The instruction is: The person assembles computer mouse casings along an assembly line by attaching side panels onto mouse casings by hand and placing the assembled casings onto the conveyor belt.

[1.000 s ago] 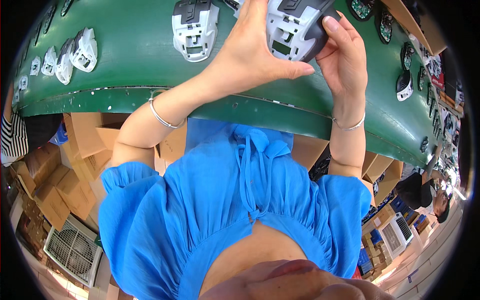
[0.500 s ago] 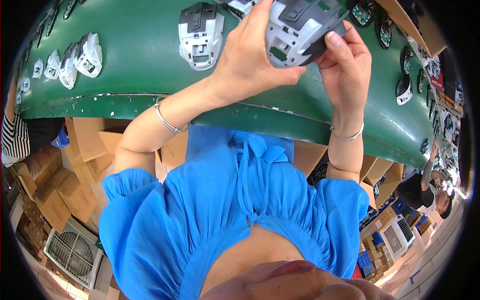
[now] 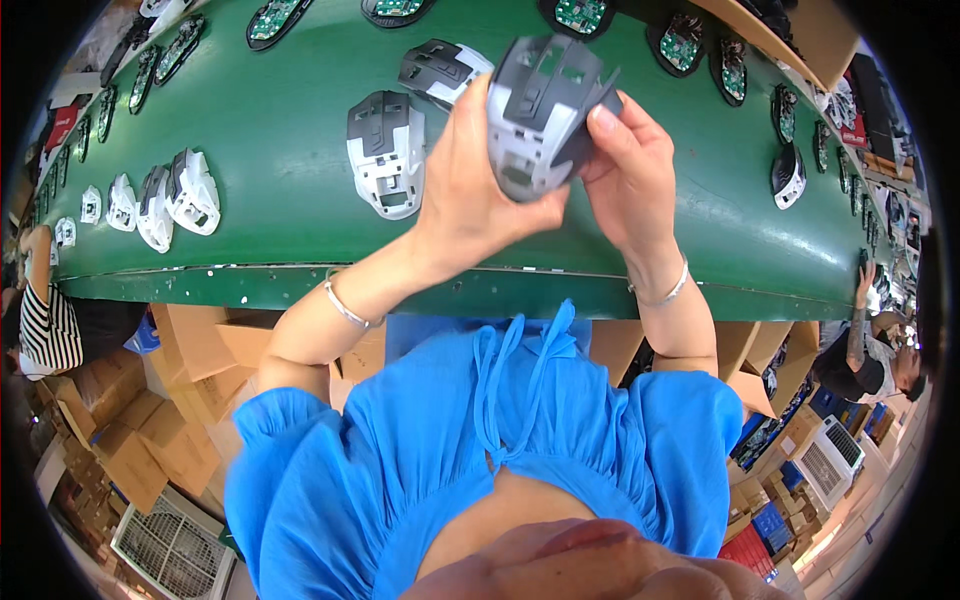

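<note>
A white and dark grey computer mouse top shell (image 3: 530, 115) is held up above the green table, slightly blurred. My left hand (image 3: 475, 190) wraps its left side, fingers along the edge and thumb beneath the lower end. My right hand (image 3: 630, 165) pinches a dark side piece (image 3: 578, 140) at the shell's right edge between thumb and fingers. Whether that piece is attached to the shell I cannot tell. Left of my left hand, a similar mouse shell (image 3: 386, 160) lies on the table. Behind it another shell (image 3: 440, 72) rests at an angle, partly hidden by my left hand.
Several white and grey shells (image 3: 192, 195) lie at the left of the green table (image 3: 290, 150). Along the far side are mouse bases with green circuit boards (image 3: 578, 14). A dark and white mouse part (image 3: 788, 178) lies right. Co-workers' arms (image 3: 862, 290) show at both sides.
The view has shifted, so the table sits lower and more of its far side shows. The held shell is tilted differently. Both hands keep their hold.
</note>
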`<state>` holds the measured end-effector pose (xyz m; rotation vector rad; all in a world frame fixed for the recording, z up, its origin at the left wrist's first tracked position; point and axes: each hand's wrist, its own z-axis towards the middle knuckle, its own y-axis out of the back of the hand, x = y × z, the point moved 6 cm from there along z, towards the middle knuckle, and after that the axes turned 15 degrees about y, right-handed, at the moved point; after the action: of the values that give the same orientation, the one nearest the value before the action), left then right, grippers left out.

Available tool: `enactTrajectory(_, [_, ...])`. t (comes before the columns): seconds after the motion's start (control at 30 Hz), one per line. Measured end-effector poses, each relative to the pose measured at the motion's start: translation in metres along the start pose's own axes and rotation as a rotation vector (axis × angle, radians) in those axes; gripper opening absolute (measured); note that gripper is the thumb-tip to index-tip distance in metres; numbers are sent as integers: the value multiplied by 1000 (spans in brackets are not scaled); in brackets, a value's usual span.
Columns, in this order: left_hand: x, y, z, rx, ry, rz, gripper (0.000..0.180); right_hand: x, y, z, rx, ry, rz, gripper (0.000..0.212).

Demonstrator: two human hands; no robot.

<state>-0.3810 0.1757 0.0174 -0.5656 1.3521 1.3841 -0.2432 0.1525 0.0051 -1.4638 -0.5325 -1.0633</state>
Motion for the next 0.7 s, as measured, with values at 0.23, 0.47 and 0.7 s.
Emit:
enactTrajectory(0.23, [8,-3,7,-113,-106,242,91,-29,16,34,-297,-22,-57,34])
enactTrajectory(0.47, [13,6,4,-216,-176,340,88,-56,-10,46,-411,-164,32,33])
enactTrajectory(0.7, [25,7,-3,-195,-225,189,94,-57,-9,38,-265,158,-65,30])
